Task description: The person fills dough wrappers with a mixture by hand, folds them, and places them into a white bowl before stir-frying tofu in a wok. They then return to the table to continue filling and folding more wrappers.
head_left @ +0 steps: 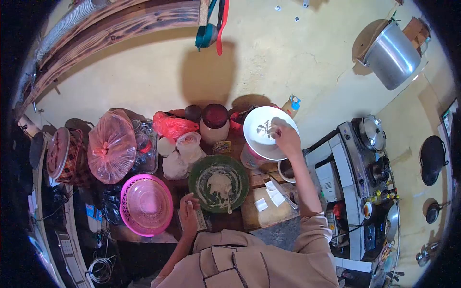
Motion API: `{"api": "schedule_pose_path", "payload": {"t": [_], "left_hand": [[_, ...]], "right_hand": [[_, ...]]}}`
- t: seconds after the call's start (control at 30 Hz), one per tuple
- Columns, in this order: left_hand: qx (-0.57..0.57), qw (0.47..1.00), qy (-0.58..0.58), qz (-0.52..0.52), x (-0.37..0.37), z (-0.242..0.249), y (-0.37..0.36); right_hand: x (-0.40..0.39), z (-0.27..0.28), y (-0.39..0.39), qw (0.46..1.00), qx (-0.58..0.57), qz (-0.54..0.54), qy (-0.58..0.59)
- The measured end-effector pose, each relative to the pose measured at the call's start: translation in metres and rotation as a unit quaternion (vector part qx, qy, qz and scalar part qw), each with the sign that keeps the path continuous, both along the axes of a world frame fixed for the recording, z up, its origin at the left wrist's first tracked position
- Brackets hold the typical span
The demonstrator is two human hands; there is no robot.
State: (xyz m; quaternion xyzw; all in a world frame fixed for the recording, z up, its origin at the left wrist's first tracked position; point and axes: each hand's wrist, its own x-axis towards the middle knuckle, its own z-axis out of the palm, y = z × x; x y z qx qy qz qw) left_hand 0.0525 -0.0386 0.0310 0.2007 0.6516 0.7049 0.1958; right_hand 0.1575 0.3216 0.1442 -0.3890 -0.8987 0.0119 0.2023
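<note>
My right hand (286,138) reaches into a white bowl (259,145) that rests on top of a container at the back of the table. Its fingers are bent together over small dark and pale bits in the bowl; what they hold is too small to make out. My left hand (188,211) is near the table's front edge, fingers apart, beside a green plate (196,188). On the plate lies a pale floury mass (220,185), with a spoon (229,207) at its lower rim.
A pink basket (123,211) stands at the left, below a tied pink plastic bag (111,146). Behind the plate is a dark-lidded jar (214,127). White packets (274,193) lie on a wooden board (254,218). A stove (357,158) is at the right.
</note>
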Motion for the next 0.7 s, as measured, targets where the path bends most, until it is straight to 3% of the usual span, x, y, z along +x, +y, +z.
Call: {"api": "schedule_pose_path", "payload": {"t": [0.07, 0.27, 0.37, 0.47, 0.57, 0.7], "left_hand": [[-0.004, 1.0, -0.003, -0.009, 0.002, -0.007, -0.009], [0.054, 0.993, 0.015, -0.103, 0.016, -0.016, -0.009], [-0.022, 0.988, -0.001, -0.155, 0.022, -0.018, -0.004], [-0.015, 0.981, -0.06, -0.184, 0.034, -0.012, 0.005], [-0.025, 0.971, -0.081, -0.222, 0.048, 0.002, 0.015], [-0.032, 0.951, -0.029, -0.307, 0.084, -0.004, 0.033]], "right_hand": [[0.001, -0.017, 0.01, 0.993, 0.11, -0.017, -0.043], [0.002, 0.005, 0.004, 0.99, 0.078, -0.027, -0.115], [0.004, -0.005, 0.018, 0.982, 0.054, 0.007, -0.182], [0.009, 0.04, -0.009, 0.988, 0.076, -0.01, -0.131], [0.035, 0.074, -0.022, 0.996, 0.05, 0.01, 0.074], [0.11, 0.075, -0.07, 0.951, -0.026, -0.019, 0.307]]}}
